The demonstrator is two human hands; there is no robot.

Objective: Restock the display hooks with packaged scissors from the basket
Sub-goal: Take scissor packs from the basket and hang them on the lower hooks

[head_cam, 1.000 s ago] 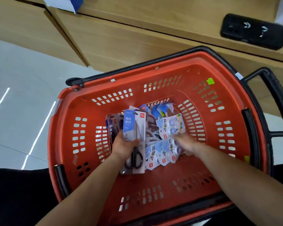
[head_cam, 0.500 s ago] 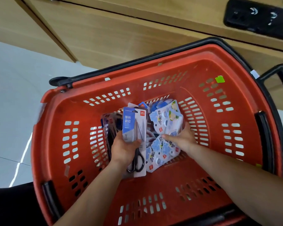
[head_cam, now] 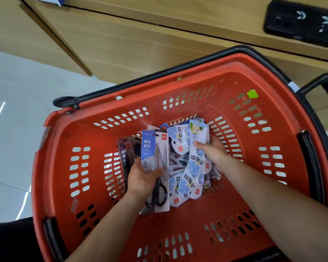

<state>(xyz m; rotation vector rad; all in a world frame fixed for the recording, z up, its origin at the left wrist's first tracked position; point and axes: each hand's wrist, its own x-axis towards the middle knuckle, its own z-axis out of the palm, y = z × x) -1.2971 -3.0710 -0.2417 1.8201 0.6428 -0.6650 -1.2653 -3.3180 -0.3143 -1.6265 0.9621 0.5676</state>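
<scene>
Left hand [head_cam: 142, 179] and right hand [head_cam: 213, 151] reach forward, each curled in a grip

one basket [head_cam: 235, 78], two hands [head_cam: 142, 178] [head_cam: 213, 151], one phone [head_cam: 301, 21]

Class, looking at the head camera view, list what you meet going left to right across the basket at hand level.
Left wall of the basket → left hand gripping the packaged scissors → blue-and-white packs → right hand holding one of those packs → black grip on the right rim.

right hand [head_cam: 213, 151] moved farther up, now gripping a blue-white packet [head_cam: 198, 132]
</scene>
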